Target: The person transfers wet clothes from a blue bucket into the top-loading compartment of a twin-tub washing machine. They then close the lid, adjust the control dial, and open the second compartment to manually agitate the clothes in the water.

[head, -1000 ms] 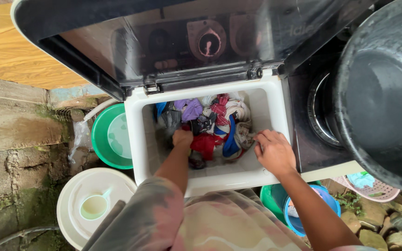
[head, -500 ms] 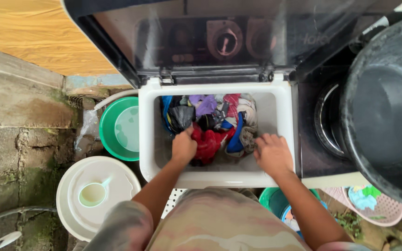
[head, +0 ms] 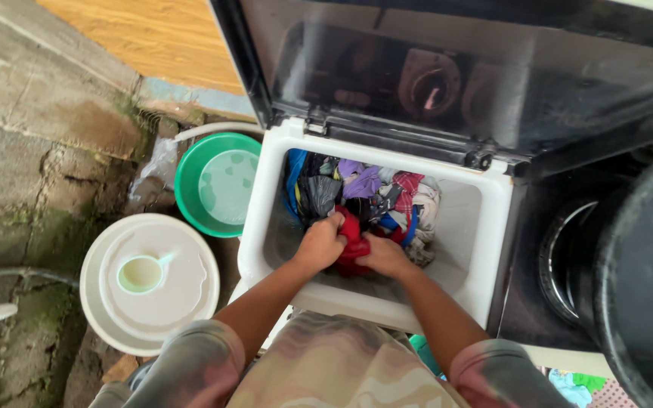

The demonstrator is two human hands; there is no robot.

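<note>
Down inside the white wash tub (head: 493,219), both hands meet on a red garment (head: 351,245). The left hand (head: 319,243) has its grip curled tight around the upper bunch of the cloth, fingers fully folded. The right hand (head: 384,257) presses against the lower part of the same garment, fingers bent over it (how firmly they close is hidden by the cloth). Behind the hands lies a heap of mixed laundry (head: 376,193) in purple, black, blue and plaid. The dark tinted lid (head: 447,68) stands raised. Left of the machine, a green basin (head: 190,189) and a white bucket (head: 100,295) with a pale scoop (head: 141,273) sit on cracked, mossy concrete ground (head: 32,151).
</note>
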